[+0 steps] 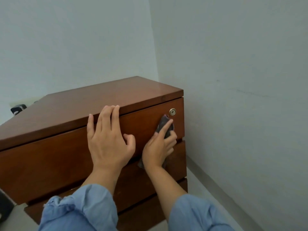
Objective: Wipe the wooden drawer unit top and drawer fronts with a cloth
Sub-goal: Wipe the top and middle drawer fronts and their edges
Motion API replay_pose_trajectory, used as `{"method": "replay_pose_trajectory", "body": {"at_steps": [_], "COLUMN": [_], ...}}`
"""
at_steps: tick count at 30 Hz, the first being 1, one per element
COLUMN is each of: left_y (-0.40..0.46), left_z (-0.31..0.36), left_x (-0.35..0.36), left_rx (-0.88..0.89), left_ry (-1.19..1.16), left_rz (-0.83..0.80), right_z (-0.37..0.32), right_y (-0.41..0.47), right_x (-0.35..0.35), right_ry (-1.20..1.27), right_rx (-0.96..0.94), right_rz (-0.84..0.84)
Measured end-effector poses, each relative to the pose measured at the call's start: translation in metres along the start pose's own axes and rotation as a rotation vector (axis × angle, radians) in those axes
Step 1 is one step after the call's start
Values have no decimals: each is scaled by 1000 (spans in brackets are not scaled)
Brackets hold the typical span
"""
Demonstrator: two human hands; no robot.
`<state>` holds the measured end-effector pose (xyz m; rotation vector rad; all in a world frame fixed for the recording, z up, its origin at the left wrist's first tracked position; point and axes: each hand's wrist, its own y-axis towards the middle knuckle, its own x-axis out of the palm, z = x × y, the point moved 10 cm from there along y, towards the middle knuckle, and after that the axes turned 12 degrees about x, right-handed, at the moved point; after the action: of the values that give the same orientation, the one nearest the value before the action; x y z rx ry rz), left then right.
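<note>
Overhead, from the head view: wooden drawer unit [93, 104] in a wall corner. Left hand [108, 140] flat, fingers straight, resting over the top's front edge. Right hand [158, 147] gripping a dark cloth [164, 125], pressed against the top drawer front [66, 157] just below the lock [172, 112].

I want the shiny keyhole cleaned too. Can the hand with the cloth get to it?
Probably yes. The right hand presses the dark cloth on the top drawer front just below the lock, and nothing lies between them. The left hand rests well aside.
</note>
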<state>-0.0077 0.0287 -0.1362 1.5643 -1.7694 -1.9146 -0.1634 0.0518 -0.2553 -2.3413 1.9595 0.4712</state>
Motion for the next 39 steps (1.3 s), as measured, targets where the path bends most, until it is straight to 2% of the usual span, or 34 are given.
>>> {"method": "replay_pose_trajectory", "body": {"at_steps": [3, 8, 10, 14, 20, 23, 28, 30, 33, 36, 39], "left_y": [0, 2, 1, 0, 1, 1, 1, 3, -9, -39, -73], "left_z": [1, 1, 1, 1, 1, 2, 2, 4, 10, 12, 3], "left_x": [1, 5, 7, 8, 8, 10, 8, 6, 5, 10, 20], "left_rx": [-3, -10, -18, -16, -8, 5, 35, 30, 25, 9, -76], "left_ry": [7, -6, -8, -22, -14, -3, 7, 4, 4, -3, -49], "left_rz": [2, 22, 22, 9, -21, -71, -112, -109, -119, -164, -231], "right_z": [-31, -33, -20, 37, 85, 104, 123, 130, 128, 131, 150], "right_y": [31, 67, 72, 86, 68, 73, 82, 79, 75, 84, 106], "right_x": [-20, -30, -27, -19, 0, -1, -4, -11, -22, -11, 9], "right_ry": [22, 91, 140, 234, 215, 58, -275, -275, -174, -172, -131], "right_rx": [-132, -52, 46, 366, 489, 567, 464, 501, 530, 510, 486], "right_rz": [66, 83, 74, 31, -197, -358, -597, -645, -641, -604, -564]}}
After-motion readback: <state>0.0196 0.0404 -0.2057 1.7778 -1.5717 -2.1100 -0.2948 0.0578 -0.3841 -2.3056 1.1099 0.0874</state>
